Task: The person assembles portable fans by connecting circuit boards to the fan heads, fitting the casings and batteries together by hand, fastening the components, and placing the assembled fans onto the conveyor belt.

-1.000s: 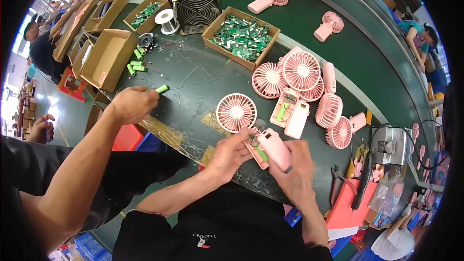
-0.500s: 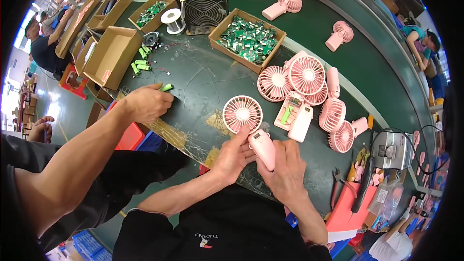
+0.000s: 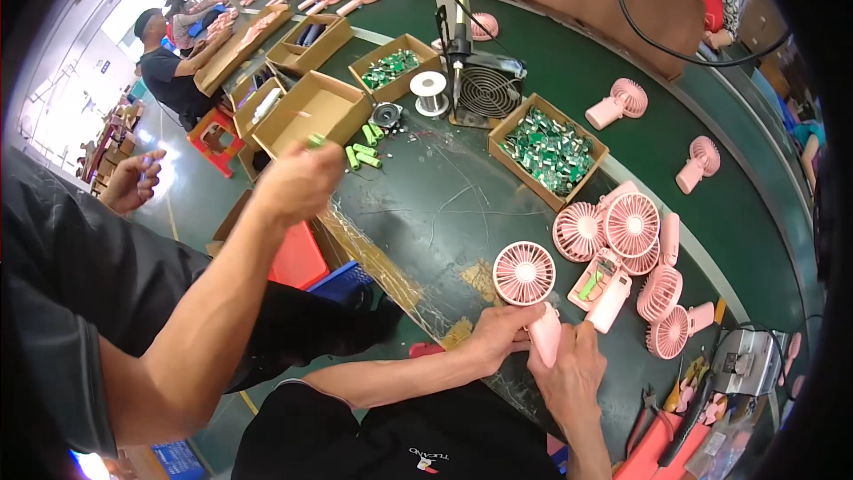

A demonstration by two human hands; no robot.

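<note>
A pink handheld fan is between my hands at the near edge of the bench, its round grille (image 3: 524, 273) pointing away from me and its handle (image 3: 546, 338) toward me. My left hand (image 3: 499, 338) pinches the handle near the grille from the left. From the right, my right hand (image 3: 569, 369) closes round the handle's lower part, hiding some of it. Just beyond lies an opened fan body (image 3: 597, 281) with a green cell inside, among several pink fans (image 3: 632, 224). At left, a co-worker's hand (image 3: 305, 182), blurred, holds a small green cell (image 3: 316, 140).
Cardboard boxes of green circuit boards (image 3: 547, 149) stand beyond, beside a black fume fan (image 3: 489, 92) and a solder spool (image 3: 429, 93). Loose green cells (image 3: 362, 156) lie left. Pliers (image 3: 648, 411), a red holder (image 3: 665, 449) and a metal device (image 3: 746, 363) sit at right.
The view has swung, so the bench appears further right and lower. The co-worker's hand has lifted the green cell off the bench toward the empty box. My hands still hold the fan.
</note>
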